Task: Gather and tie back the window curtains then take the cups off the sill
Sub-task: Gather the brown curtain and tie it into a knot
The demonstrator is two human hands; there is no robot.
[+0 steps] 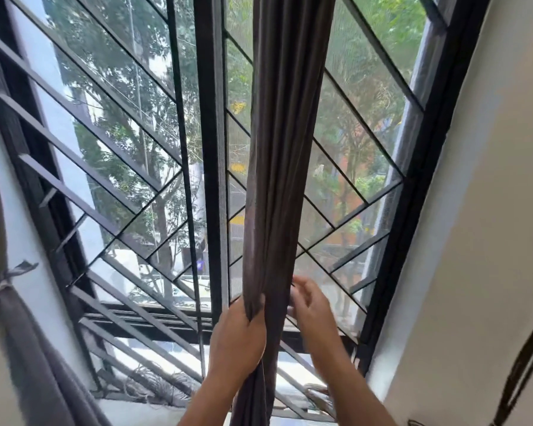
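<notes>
A dark grey curtain (285, 155) hangs bunched into a narrow column down the middle of the window. My left hand (239, 336) is closed around the gathered fabric low down. My right hand (313, 305) is just right of the bunch, fingers spread and blurred, touching the curtain's right edge. A second grey curtain (28, 339) hangs at the far left, cinched by a pale tie (0, 285). No cups are in view; the white sill (142, 413) shows only at the bottom edge.
The window has a black frame (211, 149) and diagonal metal grille bars (111, 210) right behind the curtain. A cream wall (490, 241) stands on the right, with a dark cord (523, 370) hanging at lower right. Dry plant strands (163, 385) lie by the sill.
</notes>
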